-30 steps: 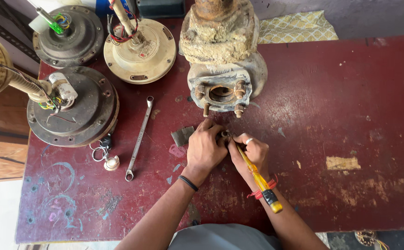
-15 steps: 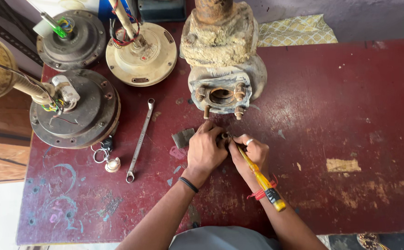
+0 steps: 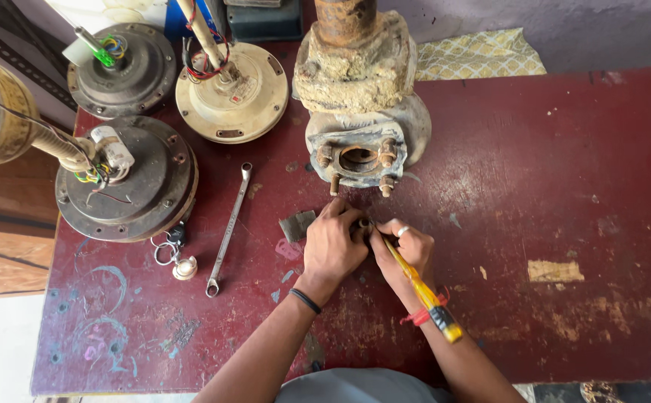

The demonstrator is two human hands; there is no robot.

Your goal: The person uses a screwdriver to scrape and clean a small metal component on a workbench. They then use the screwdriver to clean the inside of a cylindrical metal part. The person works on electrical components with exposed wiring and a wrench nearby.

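Screwdriver (image 3: pixel 418 285), yellow-handled with a black butt and a red band near its end, lies in my right hand (image 3: pixel 407 252) at roughly 6 o'clock of the rusty pump housing (image 3: pixel 360 112), low on the dark red table (image 3: pixel 549 186). My right fingers are curled around its shaft end, the tip pressed into a small dark part (image 3: pixel 361 226) that my left hand (image 3: pixel 333 246) pinches closed from the 9 o'clock side. Most of that part is hidden under my fingers, so I cannot tell its shape.

I judge the screwdriver light and stiff, its plastic handle smooth enough to twist in a loose grasp; the thick handle would be the better place to hold for any force, while the grip near the tip gives finer control. The small part looks hard and metal, probably grimy and apt to slip, so a firm pinch on its sides seems right.

At 9 o'clock of my left hand a flat grey scrap (image 3: pixel 297 225) lies, further out a combination spanner (image 3: pixel 228 229), then a key ring (image 3: pixel 167 250) beside 1 of 3 round fan motors (image 3: pixel 128 179).
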